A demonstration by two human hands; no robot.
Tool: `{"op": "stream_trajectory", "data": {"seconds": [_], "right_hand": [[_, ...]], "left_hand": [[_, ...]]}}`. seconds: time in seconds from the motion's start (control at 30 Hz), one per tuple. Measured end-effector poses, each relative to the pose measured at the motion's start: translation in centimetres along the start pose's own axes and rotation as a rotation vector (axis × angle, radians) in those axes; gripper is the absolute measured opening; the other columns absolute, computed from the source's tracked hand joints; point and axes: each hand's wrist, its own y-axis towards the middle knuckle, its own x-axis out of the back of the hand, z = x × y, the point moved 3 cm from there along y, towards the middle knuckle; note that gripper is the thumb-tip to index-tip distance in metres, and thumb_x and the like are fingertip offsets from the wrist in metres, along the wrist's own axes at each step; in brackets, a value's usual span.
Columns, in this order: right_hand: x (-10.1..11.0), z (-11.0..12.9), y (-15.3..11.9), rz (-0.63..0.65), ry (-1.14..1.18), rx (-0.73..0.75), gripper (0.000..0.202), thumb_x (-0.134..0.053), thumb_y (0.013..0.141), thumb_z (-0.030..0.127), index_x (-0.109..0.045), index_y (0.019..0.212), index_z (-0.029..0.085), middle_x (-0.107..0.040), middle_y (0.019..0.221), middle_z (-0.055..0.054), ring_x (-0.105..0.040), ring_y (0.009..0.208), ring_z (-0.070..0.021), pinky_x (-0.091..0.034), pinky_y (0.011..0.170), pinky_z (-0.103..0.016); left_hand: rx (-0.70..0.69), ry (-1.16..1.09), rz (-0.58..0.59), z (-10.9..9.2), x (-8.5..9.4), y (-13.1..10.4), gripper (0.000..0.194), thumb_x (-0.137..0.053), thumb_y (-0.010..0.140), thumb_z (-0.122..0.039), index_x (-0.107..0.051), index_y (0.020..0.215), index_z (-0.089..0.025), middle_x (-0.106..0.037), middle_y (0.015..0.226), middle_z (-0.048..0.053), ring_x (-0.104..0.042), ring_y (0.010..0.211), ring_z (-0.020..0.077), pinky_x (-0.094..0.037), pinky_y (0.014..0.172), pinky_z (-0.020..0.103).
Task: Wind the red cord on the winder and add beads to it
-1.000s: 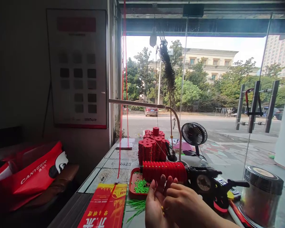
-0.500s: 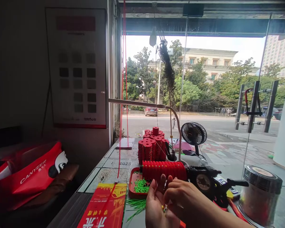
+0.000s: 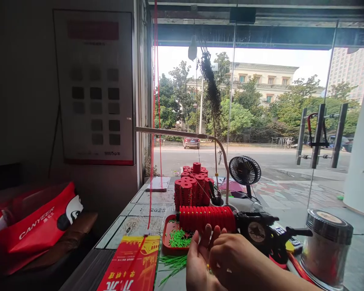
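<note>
My left hand (image 3: 197, 260) is palm up and cupped at the bottom centre, with a few small yellow and pale beads (image 3: 208, 266) in its palm. Bent over that palm is my right hand (image 3: 235, 254), its fingers curled inward. Whatever its fingertips hold is hidden. Just beyond both hands lies a row of red discs (image 3: 206, 217) on a black clamp-like holder (image 3: 257, 232), with small coloured dots along the top. To the left, a red tray (image 3: 166, 247) contains short green pieces (image 3: 179, 238). Longer green strands (image 3: 174, 264) lie in front of it.
Stacks of red discs (image 3: 186, 192) stand behind the row. A small black fan (image 3: 244, 170) and a lamp arm (image 3: 224, 155) rise beyond. On the right is a dark-lidded clear jar (image 3: 327, 250); a red and yellow packet (image 3: 130, 262) lies left. Red threads (image 3: 151, 194) hang down.
The view has shifted slightly, moving the scene a little left. My right hand has come lower over the left palm and covers more of the beads.
</note>
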Motion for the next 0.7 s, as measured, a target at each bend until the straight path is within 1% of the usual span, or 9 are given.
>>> {"op": "stream_trajectory", "data": {"seconds": [0.03,0.07,0.13,0.2,0.27,0.37,0.47,0.63,0.7], "right_hand": [[1.1,-1.0,-0.1,-0.009,0.105,-0.073,0.017,-0.053,0.062,0.005,-0.057,0.050,0.016,-0.059,0.049,0.003,-0.044,0.045,-0.0074,-0.033,0.046,-0.019],[2.2,-2.3,-0.2,-0.023,0.214,-0.149,0.017,-0.053,0.066,0.009,-0.059,0.052,0.016,-0.057,0.048,0.004,-0.043,0.043,-0.0071,-0.031,0.043,-0.019],[3.9,-5.2,-0.3,-0.060,0.409,-0.259,0.020,-0.051,0.076,0.025,-0.063,0.064,0.015,-0.056,0.051,0.002,-0.046,0.046,-0.0088,-0.034,0.044,-0.020],[4.6,-7.8,-0.4,-0.095,0.563,-0.343,0.029,-0.049,0.078,0.038,-0.063,0.069,0.014,-0.054,0.051,0.002,-0.046,0.047,-0.0102,-0.036,0.046,-0.022],[4.4,-9.5,-0.5,-0.120,0.690,-0.409,0.034,-0.050,0.075,0.045,-0.062,0.068,0.014,-0.051,0.050,0.003,-0.044,0.046,-0.0103,-0.035,0.046,-0.023],[3.1,-10.3,-0.5,-0.136,0.844,-0.477,0.035,-0.057,0.069,0.049,-0.060,0.065,0.015,-0.048,0.051,0.004,-0.042,0.046,-0.0090,-0.033,0.046,-0.023],[2.3,-10.0,-0.6,-0.156,0.944,-0.515,0.031,-0.060,0.067,0.046,-0.057,0.062,0.015,-0.047,0.051,0.006,-0.038,0.046,-0.0074,-0.030,0.046,-0.022],[2.4,-9.9,-0.6,-0.173,1.010,-0.536,0.030,-0.063,0.065,0.044,-0.055,0.059,0.016,-0.045,0.049,0.007,-0.036,0.046,-0.0068,-0.027,0.046,-0.022],[2.5,-9.9,-0.6,-0.178,1.021,-0.541,0.031,-0.063,0.063,0.046,-0.054,0.058,0.016,-0.044,0.048,0.007,-0.036,0.045,-0.0067,-0.027,0.046,-0.023]], "left_hand": [[-0.012,0.005,0.001,0.0,0.1,0.0,0.060,-0.029,0.093,-0.034,-0.073,0.057,-0.014,-0.074,0.065,0.010,-0.069,0.066,0.0189,-0.044,0.085,0.036],[-0.024,0.013,0.004,0.0,0.2,0.0,0.058,-0.031,0.093,-0.034,-0.073,0.060,-0.014,-0.074,0.066,0.010,-0.069,0.066,0.0196,-0.045,0.082,0.036],[-0.037,0.035,0.020,0.0,0.2,0.0,0.054,-0.032,0.093,-0.031,-0.074,0.064,-0.012,-0.075,0.070,0.011,-0.070,0.070,0.0216,-0.046,0.078,0.035],[-0.025,0.043,0.031,-0.1,0.2,0.0,0.055,-0.032,0.093,-0.031,-0.074,0.065,-0.011,-0.075,0.073,0.012,-0.070,0.076,0.0232,-0.046,0.076,0.034],[-0.008,0.044,0.039,-0.2,0.3,0.1,0.057,-0.030,0.093,-0.033,-0.074,0.064,-0.011,-0.075,0.074,0.012,-0.070,0.077,0.0231,-0.046,0.076,0.033],[0.006,0.065,0.068,-0.3,0.6,0.4,0.056,-0.030,0.093,-0.033,-0.074,0.066,-0.011,-0.075,0.075,0.013,-0.070,0.079,0.0228,-0.046,0.080,0.034],[0.007,0.081,0.116,-0.4,0.8,0.5,0.052,-0.032,0.093,-0.031,-0.075,0.069,-0.012,-0.075,0.078,0.013,-0.069,0.082,0.0231,-0.045,0.083,0.035],[0.028,0.080,0.114,-0.5,0.8,0.6,0.058,-0.027,0.094,-0.033,-0.075,0.068,-0.012,-0.075,0.077,0.012,-0.069,0.080,0.0222,-0.045,0.082,0.035],[0.029,0.091,0.135,-0.5,0.8,0.7,0.056,-0.028,0.094,-0.032,-0.075,0.069,-0.013,-0.075,0.078,0.012,-0.069,0.081,0.0212,-0.045,0.083,0.035]]}}
